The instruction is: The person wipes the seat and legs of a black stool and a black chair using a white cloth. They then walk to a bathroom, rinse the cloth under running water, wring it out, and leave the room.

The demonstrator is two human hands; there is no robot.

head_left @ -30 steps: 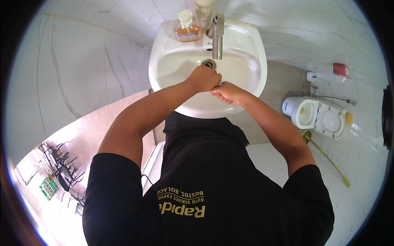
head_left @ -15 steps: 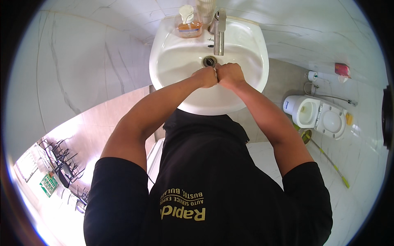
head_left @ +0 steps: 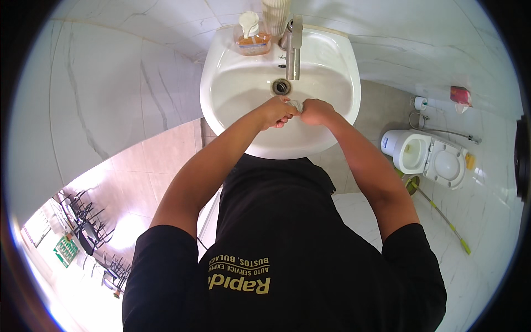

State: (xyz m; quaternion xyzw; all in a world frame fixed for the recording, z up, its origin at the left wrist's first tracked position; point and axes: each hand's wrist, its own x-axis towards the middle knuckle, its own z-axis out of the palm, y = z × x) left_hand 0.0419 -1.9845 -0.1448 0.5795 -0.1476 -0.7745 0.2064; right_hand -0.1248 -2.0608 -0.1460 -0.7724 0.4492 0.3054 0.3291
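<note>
Over the near part of the white washbasin (head_left: 213, 105), my two hands are close together. My left hand (head_left: 275, 112) is closed on a small whitish crumpled cloth (head_left: 295, 104); whether it is fabric or tissue is hard to make out. My right hand (head_left: 317, 112), fingers curled in a fist, grips the other end of it. The cloth is mostly hidden by my fingers. Just beyond my hands lies the round drain (head_left: 281, 87), and the metal faucet (head_left: 293, 52) reaches over the bowl with no water visible.
A clear pump bottle (head_left: 254, 43) of orange liquid stands on the basin's back left ledge, beside a ribbed pale container (head_left: 275, 16). To the right are a toilet (head_left: 415, 152) with its lid raised and a green-handled mop (head_left: 442, 216). Marbled wall tiles (head_left: 105, 88) rise at left.
My hands have drawn back from the drain toward me and turned slightly, so the whitish cloth between them now shows.
</note>
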